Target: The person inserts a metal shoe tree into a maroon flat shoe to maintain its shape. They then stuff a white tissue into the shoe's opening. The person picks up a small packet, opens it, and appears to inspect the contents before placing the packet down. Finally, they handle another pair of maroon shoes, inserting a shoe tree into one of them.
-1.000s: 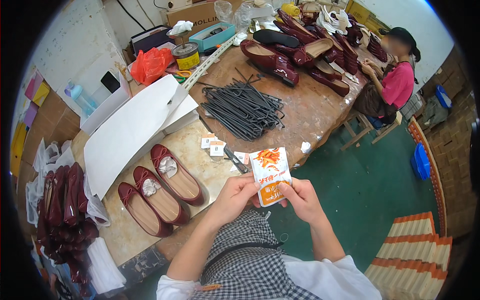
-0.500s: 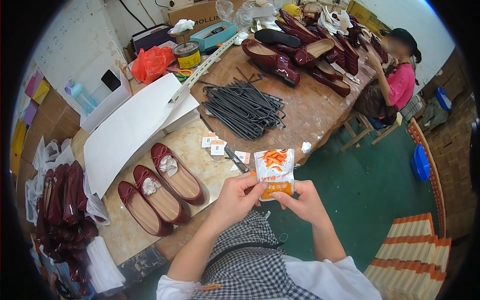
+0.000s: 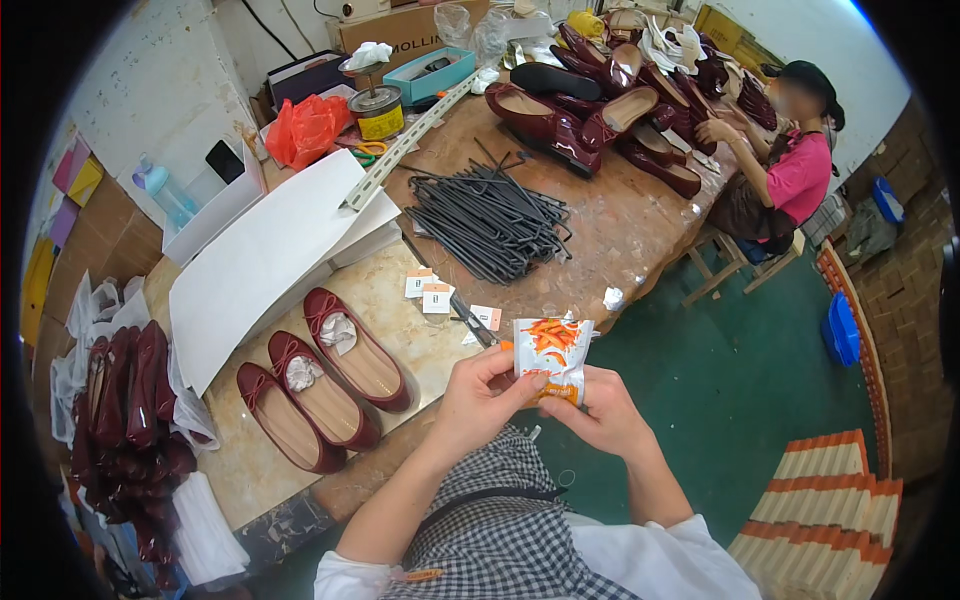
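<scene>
Packet (image 3: 553,348), white w/ orange print, is held up at the table's (image 3: 620,255) near edge, partly over green floor (image 3: 680,390) in this view. L hand (image 3: 487,395) pinches its lower L side, R hand (image 3: 598,405) its lower R corner, thumbs in front & close together; fingers behind mostly hidden. Top end has no support, so it could flop if either grip loosens, & would prob. drop past the edge to the floor. Uneven pull btwn hands could split it & spill whatever's inside; can't tell if it's sealed. Dark tool (image 3: 472,322) lies near that edge, just beyond the L hand: a bump could knock it off, or nick skin if sharp (can't tell). Tags (image 3: 437,298) beside it could get swept along or stained. Further L, three burgundy shoes (image 3: 375,375) sit heels toward the near edge; spill or stray elbow might mark/shift them. Black rods (image 3: 485,220), heaped loose mid-table, could slide if jolted.
</scene>
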Tool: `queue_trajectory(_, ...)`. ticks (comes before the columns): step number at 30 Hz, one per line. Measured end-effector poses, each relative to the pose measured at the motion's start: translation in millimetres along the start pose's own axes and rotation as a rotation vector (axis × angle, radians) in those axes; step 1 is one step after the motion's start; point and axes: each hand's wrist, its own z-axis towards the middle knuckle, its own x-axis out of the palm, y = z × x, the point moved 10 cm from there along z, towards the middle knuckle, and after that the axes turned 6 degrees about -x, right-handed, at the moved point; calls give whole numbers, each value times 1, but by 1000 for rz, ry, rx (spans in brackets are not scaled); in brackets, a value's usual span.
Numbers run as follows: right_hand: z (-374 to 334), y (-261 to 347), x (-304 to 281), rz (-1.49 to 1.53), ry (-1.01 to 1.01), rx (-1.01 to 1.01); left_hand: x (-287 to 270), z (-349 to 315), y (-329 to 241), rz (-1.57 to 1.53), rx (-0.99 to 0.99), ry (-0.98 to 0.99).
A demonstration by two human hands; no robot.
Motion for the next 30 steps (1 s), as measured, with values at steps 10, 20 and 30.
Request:
queue_trajectory(10, -5, -14, -3, 39, -90, 119, 8, -13, -41, 680, 311, -52)
queue_trajectory(20, 8, 33, -20, -244, -171, -151, 2, -19, -53, 562, 358, -50)
queue_trajectory(30, -1, 35, -19, -264, -178, -266, 14, -27, -78, 712, 470, 45)
